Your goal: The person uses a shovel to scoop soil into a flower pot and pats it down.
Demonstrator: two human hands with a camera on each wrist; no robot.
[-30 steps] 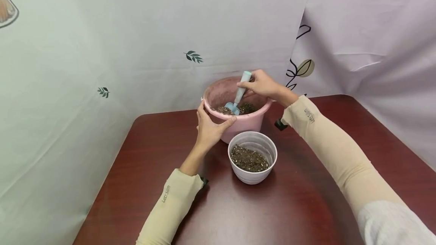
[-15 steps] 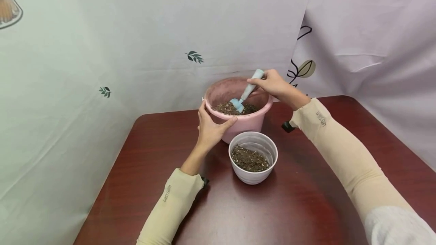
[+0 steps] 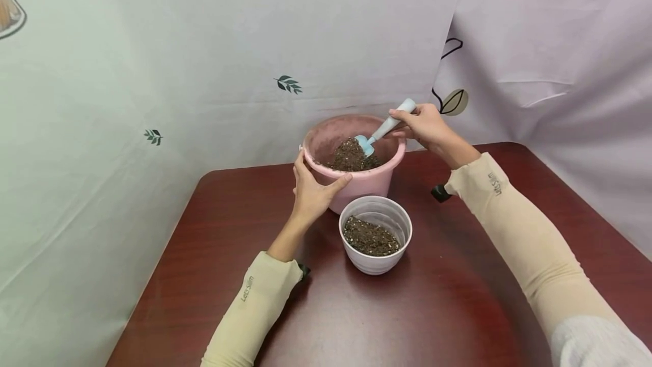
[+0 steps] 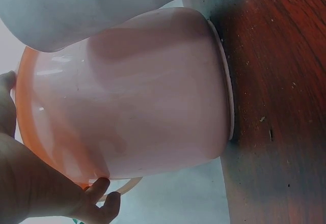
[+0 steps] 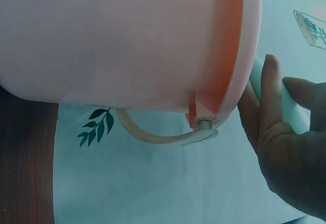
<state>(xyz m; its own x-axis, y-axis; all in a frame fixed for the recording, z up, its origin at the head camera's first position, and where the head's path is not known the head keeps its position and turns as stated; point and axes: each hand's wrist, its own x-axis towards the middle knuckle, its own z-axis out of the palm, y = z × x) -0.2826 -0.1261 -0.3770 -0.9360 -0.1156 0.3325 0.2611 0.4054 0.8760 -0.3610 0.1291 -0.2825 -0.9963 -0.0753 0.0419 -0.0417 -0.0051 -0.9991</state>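
Observation:
A pink bucket [image 3: 363, 186] with dark soil [image 3: 347, 156] inside stands at the back of the table. My left hand [image 3: 312, 200] grips its near left rim, thumb in front and fingers round the side. In my right hand [image 3: 433, 129], over the bucket's right rim, is a small trowel [image 3: 389, 125] with a pale handle and light blue neck. The trowel tilts down to the left, its blade loaded with a heap of soil inside the bucket. Close in front sits a white pot [image 3: 376, 267], partly filled with soil [image 3: 370, 237].
The dark red table [image 3: 387, 321] carries both containers. A bail handle [image 5: 153, 137] hangs from the bucket's side in the right wrist view. Behind the table rises a pale printed cloth [image 3: 219, 101], with folds to the right.
My right hand has moved right and drawn the trowel from upright to a flatter tilt, bringing its blade up out of the soil with a heap on it. The left hand keeps its grip.

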